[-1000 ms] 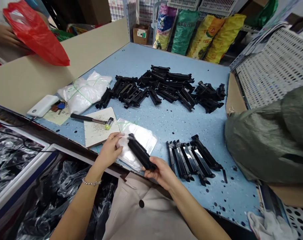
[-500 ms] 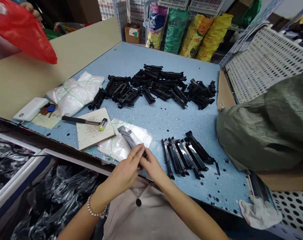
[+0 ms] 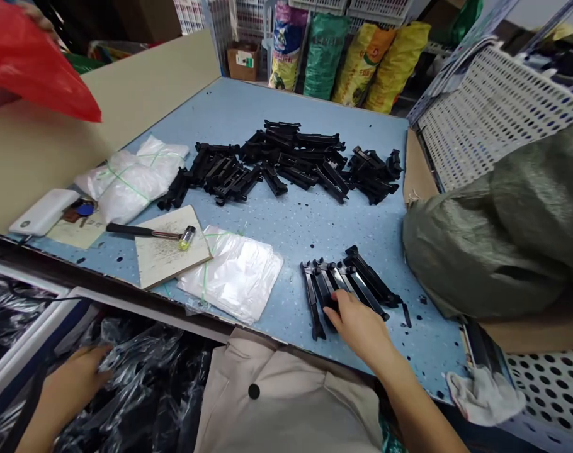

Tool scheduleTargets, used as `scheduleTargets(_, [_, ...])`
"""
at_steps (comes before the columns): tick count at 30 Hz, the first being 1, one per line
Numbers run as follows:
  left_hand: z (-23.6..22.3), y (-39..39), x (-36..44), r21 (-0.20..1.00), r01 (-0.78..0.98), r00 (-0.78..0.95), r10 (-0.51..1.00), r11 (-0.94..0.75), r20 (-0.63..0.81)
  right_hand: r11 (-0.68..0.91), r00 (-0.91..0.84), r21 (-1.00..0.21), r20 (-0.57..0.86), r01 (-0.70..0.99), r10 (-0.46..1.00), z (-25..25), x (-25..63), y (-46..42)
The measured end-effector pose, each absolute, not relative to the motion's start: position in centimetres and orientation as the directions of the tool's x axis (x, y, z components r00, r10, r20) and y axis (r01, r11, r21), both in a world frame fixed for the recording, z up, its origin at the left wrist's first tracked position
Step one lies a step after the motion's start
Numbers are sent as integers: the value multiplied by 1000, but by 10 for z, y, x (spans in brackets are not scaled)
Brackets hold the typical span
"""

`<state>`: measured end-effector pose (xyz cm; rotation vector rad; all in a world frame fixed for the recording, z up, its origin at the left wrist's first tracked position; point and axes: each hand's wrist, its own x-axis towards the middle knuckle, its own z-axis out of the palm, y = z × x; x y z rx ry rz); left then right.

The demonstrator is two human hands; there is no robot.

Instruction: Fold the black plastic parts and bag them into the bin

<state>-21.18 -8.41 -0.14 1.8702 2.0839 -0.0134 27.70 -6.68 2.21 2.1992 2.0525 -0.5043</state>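
Our right hand (image 3: 359,324) now rests its fingers on the near row of black plastic parts (image 3: 347,286) at 5 o'clock on the table (image 3: 291,220), grip not yet closed; the bagged part has left both hands, and our left hand (image 3: 73,384), loosely curled, is down at 8 o'clock among the bagged pieces (image 3: 140,371) below the edge

the black parts (image 3: 347,286) looked like glossy plastic; the bagged pile (image 3: 140,384) was shiny film; the tabletop (image 3: 305,226) was smooth, speckled blue.
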Motion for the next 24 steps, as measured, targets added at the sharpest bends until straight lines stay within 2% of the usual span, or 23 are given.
scheduleTargets(2, [-3,-63,-161,407,907,-34,983,106,-180,-59,42,-40,-342,997,939,20,271,-72])
scheduleTargets(4, [-3,-41,-93,536,843,70,996,-30,-55,-41,37,0,-376,999,926,18,262,-74])
scheduleTargets(5, [-4,-31,-59,551,826,132,991,-118,14,-43,40,1,-391,999,919,17,258,-74])
scheduleTargets(7, [-7,-13,-5,492,835,184,968,-246,173,-65,41,-43,-416,997,908,13,258,-72])
scheduleTargets(9, [-12,1,23,470,835,208,956,-284,209,-102,17,-179,-424,979,906,7,266,-71])
scheduleTargets(10, [-15,7,26,503,820,205,960,-275,190,-131,0,-284,-418,950,908,4,272,-70])
scheduleTargets(12, [-19,19,19,652,736,145,983,-184,113,-214,-20,-540,-394,814,919,-2,281,-69])
scheduleTargets(14, [-20,28,3,835,550,36,999,-7,-16,-309,-44,-780,-395,544,918,-5,282,-65])
scheduleTargets(16, [-18,34,-12,937,289,-17,980,196,-200,-381,-113,-903,-407,197,906,-4,272,-58])
scheduleTargets(19, [-12,37,-21,927,55,48,927,370,-372,-439,-231,-877,-394,-195,890,4,245,-42])
scheduleTargets(21, [-10,35,-20,923,-7,38,922,385,-385,-470,-271,-818,-395,-330,878,10,226,-29])
scheduleTargets(24, [-11,32,-14,934,-72,-33,935,350,-353,-521,-344,-727,-398,-447,851,13,198,-12])
